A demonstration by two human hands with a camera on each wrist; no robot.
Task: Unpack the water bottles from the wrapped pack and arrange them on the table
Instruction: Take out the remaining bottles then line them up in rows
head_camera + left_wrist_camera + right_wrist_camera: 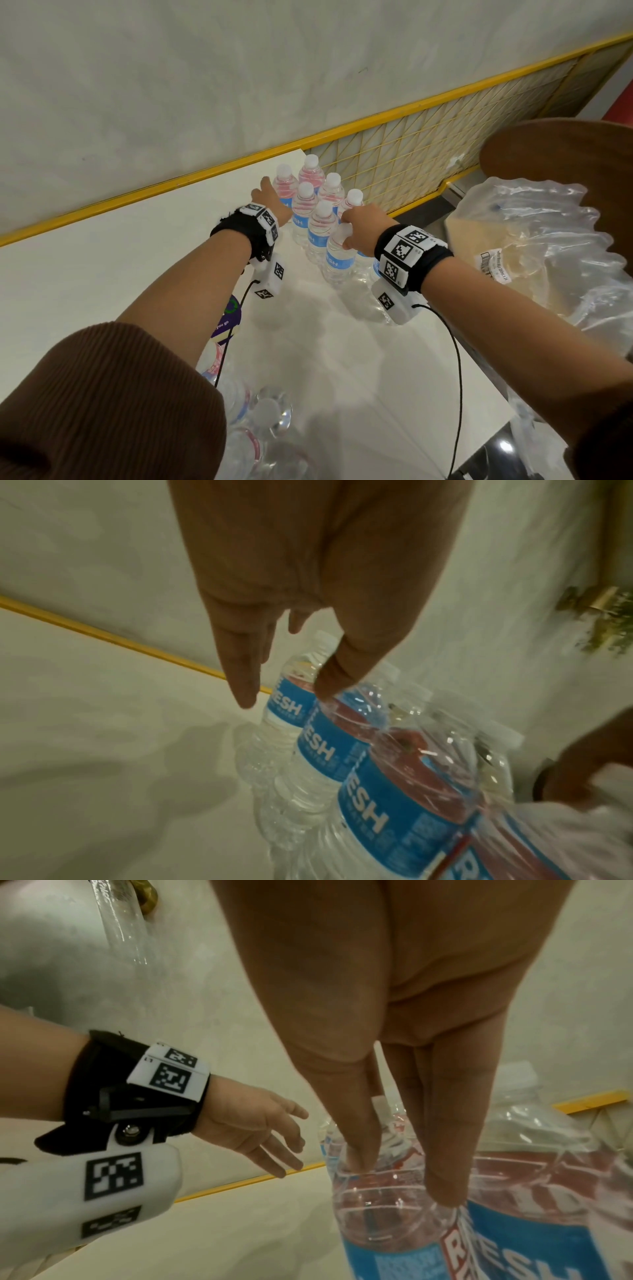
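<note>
The right hand is gripping the near bottle by its neck; the left hand is hovering, fingers relaxed. Setting it down upright beside the row matters.

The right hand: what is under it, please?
Under the right hand stands a water bottle on the table; fingers grip its top. Its cap is mostly covered.

Worktop left of bottles is bare, free approach. Wall close behind them. Loose wrap crowds right side; more bottles block near edge.
</note>
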